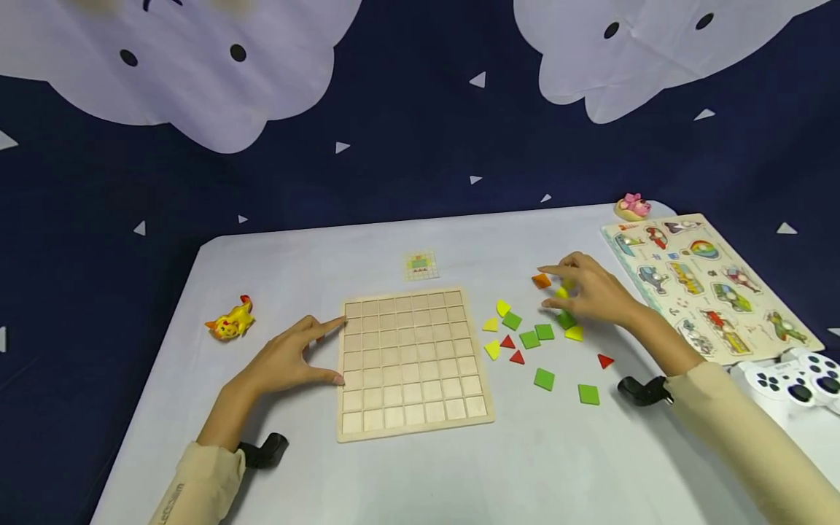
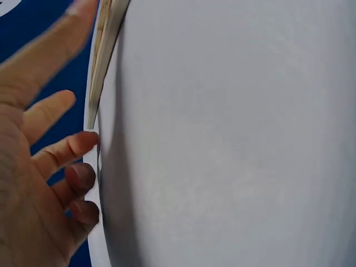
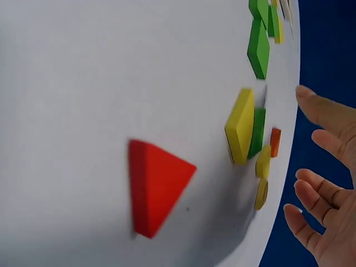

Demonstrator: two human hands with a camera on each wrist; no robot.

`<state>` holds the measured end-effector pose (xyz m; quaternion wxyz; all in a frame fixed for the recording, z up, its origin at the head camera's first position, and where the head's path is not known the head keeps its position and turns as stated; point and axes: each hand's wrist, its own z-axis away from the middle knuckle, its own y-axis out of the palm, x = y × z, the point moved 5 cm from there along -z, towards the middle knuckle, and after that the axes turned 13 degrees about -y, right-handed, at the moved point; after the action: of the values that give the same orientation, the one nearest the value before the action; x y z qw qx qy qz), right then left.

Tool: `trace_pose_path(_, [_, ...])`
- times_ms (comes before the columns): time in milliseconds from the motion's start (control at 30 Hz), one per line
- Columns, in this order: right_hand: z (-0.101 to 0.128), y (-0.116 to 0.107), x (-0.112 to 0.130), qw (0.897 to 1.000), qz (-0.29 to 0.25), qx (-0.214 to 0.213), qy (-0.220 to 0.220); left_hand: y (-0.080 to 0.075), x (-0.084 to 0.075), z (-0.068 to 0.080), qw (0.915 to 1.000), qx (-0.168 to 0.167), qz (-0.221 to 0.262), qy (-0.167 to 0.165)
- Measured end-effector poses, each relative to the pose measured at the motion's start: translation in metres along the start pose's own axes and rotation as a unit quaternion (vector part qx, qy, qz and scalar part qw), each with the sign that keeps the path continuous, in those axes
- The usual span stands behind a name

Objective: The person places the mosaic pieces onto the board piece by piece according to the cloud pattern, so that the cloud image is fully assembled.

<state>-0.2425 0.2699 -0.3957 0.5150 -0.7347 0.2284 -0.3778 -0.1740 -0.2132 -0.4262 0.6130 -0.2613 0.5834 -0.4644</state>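
Note:
A wooden grid board lies flat in the middle of the table, its square cells bare. My left hand is at its left edge, index finger and thumb spread apart with their tips right at the rim. My right hand hovers over the loose pieces, thumb and index finger apart and nothing between them. Below that index fingertip lies an orange piece. Around it are several green squares, yellow rounded pieces and red triangles. A red triangle looms close in the right wrist view.
A small pattern card lies behind the board. At the right are a picture puzzle board, a white game controller and a pink figurine. A yellow toy figure lies at the left.

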Motion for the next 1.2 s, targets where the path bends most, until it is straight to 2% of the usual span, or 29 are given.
trace_pose_path(200, [-0.007,-0.001,-0.012,1.000,0.006,0.003,0.012,0.006,0.006,-0.001,0.9999,0.005,0.012,-0.009])
trace_pose_path(600, [-0.023,0.008,-0.021,0.999,0.027,0.037,0.009,0.010,0.012,0.001,0.9994,-0.010,0.032,-0.011])
trace_pose_path(833, [-0.028,0.012,-0.014,0.999,0.031,0.017,-0.031,0.012,0.016,-0.002,0.9992,-0.014,0.033,-0.020])
trace_pose_path(967, [-0.033,0.015,-0.008,0.999,0.027,0.015,-0.036,0.013,0.017,-0.002,0.9987,-0.012,0.042,-0.024])
trace_pose_path(1200, [-0.054,0.021,0.018,0.998,0.018,0.012,-0.059,0.012,0.017,-0.003,0.9981,-0.001,0.055,-0.029])
